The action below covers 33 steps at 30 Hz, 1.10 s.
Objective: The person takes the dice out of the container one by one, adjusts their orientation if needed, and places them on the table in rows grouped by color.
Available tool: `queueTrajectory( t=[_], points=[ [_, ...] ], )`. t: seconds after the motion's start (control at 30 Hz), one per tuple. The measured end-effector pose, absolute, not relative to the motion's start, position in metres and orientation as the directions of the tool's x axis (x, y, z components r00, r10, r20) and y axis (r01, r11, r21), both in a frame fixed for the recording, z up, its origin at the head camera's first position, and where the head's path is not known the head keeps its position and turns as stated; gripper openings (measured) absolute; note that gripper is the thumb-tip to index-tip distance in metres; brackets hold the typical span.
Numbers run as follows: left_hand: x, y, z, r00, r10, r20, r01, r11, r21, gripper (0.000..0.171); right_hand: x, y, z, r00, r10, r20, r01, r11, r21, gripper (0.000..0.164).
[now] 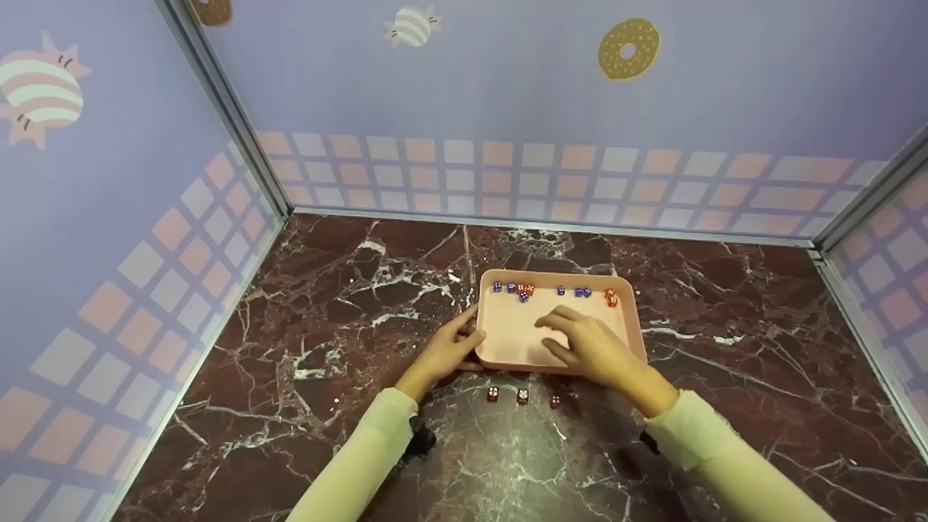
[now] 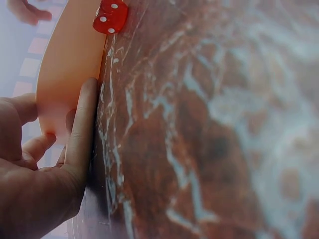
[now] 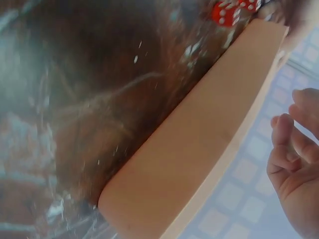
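A shallow peach-coloured tray point(image 1: 507, 365) lies on the marble-patterned tabletop. My left hand point(image 1: 446, 349) holds its left side, thumb at the rim and fingers along the outer wall; one finger lies low beside the tabletop in the left wrist view. Over the tray's right half is my right hand point(image 1: 591, 344), its fingers loosely bent with nothing between them. Along the tray's far side sit several blue dice point(image 1: 561, 290) and red dice point(image 1: 611, 297), some bunched together. On the table before the tray stand three red dice, the left die point(image 1: 493, 393), middle die point(image 1: 523, 396) and right die point(image 1: 555, 400).
A patterned back wall point(image 1: 449, 94) rises behind the table, with a left side panel point(image 1: 94, 290) and a right side panel point(image 1: 892, 290) enclosing it. The dark red tabletop point(image 1: 348, 290) with white veins extends around the tray.
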State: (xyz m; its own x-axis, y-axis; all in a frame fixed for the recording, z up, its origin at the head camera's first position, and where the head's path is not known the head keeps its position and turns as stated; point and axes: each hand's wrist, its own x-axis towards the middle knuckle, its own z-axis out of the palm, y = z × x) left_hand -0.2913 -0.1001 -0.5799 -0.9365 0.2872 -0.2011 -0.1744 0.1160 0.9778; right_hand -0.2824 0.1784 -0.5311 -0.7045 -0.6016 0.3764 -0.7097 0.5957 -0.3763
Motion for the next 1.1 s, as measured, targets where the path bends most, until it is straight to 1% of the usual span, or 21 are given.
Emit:
queueTrajectory(
  t=[0.2,0.4,0.77,1.0,1.1],
  points=[
    [-0.292,-0.098,-0.58,-0.94,0.279,-0.198,-0.172,0.114,0.978,0.064,-0.307,0.183,-0.529,-0.754,-0.556,0.351,-0.656,0.659,-0.367,0.029],
    [-0.292,-0.098,-0.581,-0.937,0.284,-0.203,-0.172,0.13,0.976,0.063,-0.323,0.182,-0.528,-0.782,-0.538,0.315,-0.623,0.696,-0.358,0.029],
    [-0.291,-0.1,-0.582,-0.939,0.279,-0.203,-0.176,0.118,0.977,0.064,-0.347,0.174,-0.527,-0.796,-0.545,0.262,-0.605,0.712,-0.357,0.031],
    [-0.289,-0.1,-0.583,-0.934,0.295,-0.202,-0.173,0.122,0.977,0.064,-0.36,0.172,-0.531,-0.798,-0.547,0.251,-0.6,0.689,-0.406,0.028],
    [-0.29,-0.099,-0.583,-0.936,0.296,-0.19,-0.158,0.129,0.979,0.064,-0.362,0.171,-0.532,-0.806,-0.543,0.237,-0.59,0.697,-0.408,0.03]
  ],
)
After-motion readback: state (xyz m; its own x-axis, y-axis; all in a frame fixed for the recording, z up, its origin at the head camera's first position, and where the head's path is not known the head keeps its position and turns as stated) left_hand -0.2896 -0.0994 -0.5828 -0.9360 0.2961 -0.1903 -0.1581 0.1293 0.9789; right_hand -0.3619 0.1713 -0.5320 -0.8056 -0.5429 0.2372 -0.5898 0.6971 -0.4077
